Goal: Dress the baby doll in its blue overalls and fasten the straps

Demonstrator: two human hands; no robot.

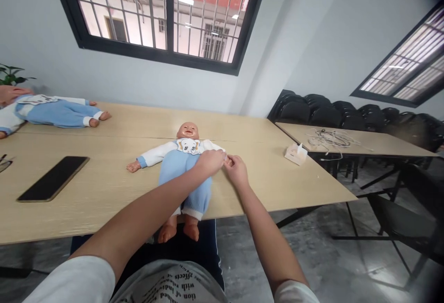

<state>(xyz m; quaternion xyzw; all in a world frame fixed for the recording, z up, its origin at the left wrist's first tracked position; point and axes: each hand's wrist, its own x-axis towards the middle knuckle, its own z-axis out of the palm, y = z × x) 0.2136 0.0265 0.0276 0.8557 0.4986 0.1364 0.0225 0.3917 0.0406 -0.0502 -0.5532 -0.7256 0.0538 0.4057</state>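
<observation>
The left hand and right hand grasp a doll at the end of one sleeve; it lies face up on the table, feet past the near edge. A phone and second doll lie to the left.

doll trousers: light blue | bib: white, animal-face print | tabletop: tan | phone: black

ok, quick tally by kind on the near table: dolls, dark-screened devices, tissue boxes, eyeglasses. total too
Dolls: 2
Dark-screened device: 1
Tissue box: 1
Eyeglasses, cut off by the left edge: 1
Total: 5
</observation>
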